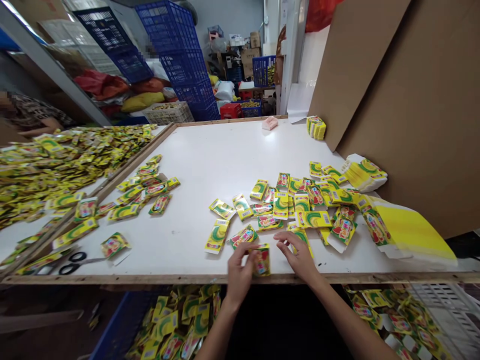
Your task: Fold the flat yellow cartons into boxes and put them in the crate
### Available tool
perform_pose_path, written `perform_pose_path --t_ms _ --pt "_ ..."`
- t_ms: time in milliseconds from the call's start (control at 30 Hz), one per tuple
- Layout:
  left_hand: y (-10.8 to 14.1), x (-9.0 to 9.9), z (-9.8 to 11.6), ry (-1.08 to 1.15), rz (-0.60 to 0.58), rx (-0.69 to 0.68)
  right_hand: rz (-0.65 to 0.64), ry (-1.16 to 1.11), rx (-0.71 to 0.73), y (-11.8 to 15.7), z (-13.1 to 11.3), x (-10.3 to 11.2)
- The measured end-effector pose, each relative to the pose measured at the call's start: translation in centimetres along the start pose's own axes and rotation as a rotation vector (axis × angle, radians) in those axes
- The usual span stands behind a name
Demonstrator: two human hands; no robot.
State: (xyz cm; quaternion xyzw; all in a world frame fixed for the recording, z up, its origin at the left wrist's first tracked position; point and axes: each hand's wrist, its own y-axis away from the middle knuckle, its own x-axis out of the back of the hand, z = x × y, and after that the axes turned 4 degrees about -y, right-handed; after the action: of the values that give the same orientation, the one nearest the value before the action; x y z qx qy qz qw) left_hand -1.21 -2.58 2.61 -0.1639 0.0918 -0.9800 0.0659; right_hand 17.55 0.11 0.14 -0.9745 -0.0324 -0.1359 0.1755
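My left hand (242,267) is closed on a small printed carton (262,260), yellow and green with red, near the front edge of the table. Just right of it, my right hand (296,252) is raised with fingers apart and nothing in it. Beneath the right fingers lies another yellow carton (303,239). Behind both hands, a loose spread of similar cartons (281,205) covers the middle right of the white table (210,155). Some of them overlap, and one carton (342,232) shows an open white flap.
Scissors (71,265) lie at the front left near a single carton (113,245). Stacked flat cartons (365,172) rest at the right against cardboard sheets (420,110). A wooden strip (123,182) divides off a large carton heap (86,160), where another person sits. Blue crates (180,55) stand behind.
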Motion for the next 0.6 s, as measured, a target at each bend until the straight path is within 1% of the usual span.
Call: perform_pose_path --t_ms 67,100,133,200,233,267,300,333,367,400,467,533,600 --pt "1.0 4.2 0.4 -0.138 0.086 0.024 -0.066 0.045 0.039 -1.4 -0.6 -0.9" --pt "1.4 6.6 0.5 -0.217 0.07 0.048 -0.127 0.082 0.084 -2.2 -0.9 -1.7" --pt "1.9 8.9 0.6 -0.304 0.019 0.074 -0.205 0.129 0.139 -3.0 -1.1 -2.7" --pt "2.8 12.7 0.6 -0.46 -0.036 0.109 -0.355 0.265 0.214 -4.5 -1.4 -4.9" --pt "3.2 13.9 0.6 -0.514 -0.03 0.123 -0.41 0.344 0.224 -5.1 -1.5 -6.1" --pt "3.6 14.5 0.5 -0.544 -0.007 0.14 -0.448 0.413 0.223 -5.5 -1.6 -7.2" --pt "3.9 14.5 0.4 -0.548 0.018 0.16 -0.474 0.467 0.217 -5.6 -1.6 -8.1" --pt "4.2 13.9 0.2 -0.526 0.031 0.185 -0.486 0.501 0.209 -5.6 -1.5 -8.7" --pt "4.4 12.8 -0.1 -0.481 0.032 0.209 -0.476 0.512 0.196 -5.4 -1.4 -9.1" --pt "4.4 11.2 -0.4 -0.417 0.031 0.227 -0.441 0.503 0.175 -5.0 -1.3 -9.3" --pt "4.1 7.2 -1.2 -0.251 0.036 0.236 -0.304 0.445 0.105 -3.9 -0.9 -8.8" --pt "3.3 2.9 -1.8 -0.066 0.045 0.22 -0.126 0.333 0.008 -2.5 -0.4 -7.5" --pt "2.2 -0.5 -2.2 0.078 0.024 0.193 -0.011 0.178 -0.11 -1.3 0.1 -6.0"
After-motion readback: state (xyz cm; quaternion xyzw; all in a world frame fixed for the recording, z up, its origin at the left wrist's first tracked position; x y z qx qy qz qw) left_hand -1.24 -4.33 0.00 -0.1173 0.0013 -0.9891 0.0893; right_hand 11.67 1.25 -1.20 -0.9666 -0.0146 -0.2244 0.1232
